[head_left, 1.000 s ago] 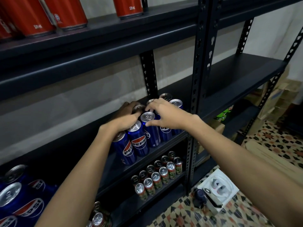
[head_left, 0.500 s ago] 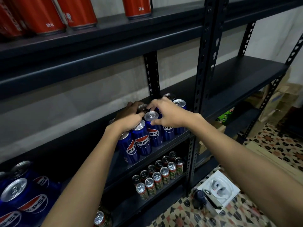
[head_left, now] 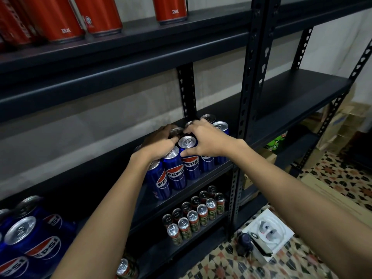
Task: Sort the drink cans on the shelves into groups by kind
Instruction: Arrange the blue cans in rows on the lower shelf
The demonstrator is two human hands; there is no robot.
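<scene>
Here, Pepsi can (head_left: 188, 142) between both hands

Left hand (head_left: 161, 146), right hand (head_left: 207, 140) curled

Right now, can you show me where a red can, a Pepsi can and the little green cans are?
red can (head_left: 172, 9): head view, on its red side.
Pepsi can (head_left: 175, 172): head view, on its logo.
green cans (head_left: 194, 215): head view, middle of the group, lower shelf.

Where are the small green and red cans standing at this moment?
In the head view, the small green and red cans stand in two rows on the lower shelf, below the blue Pepsi cans and left of the black upright post.
</scene>
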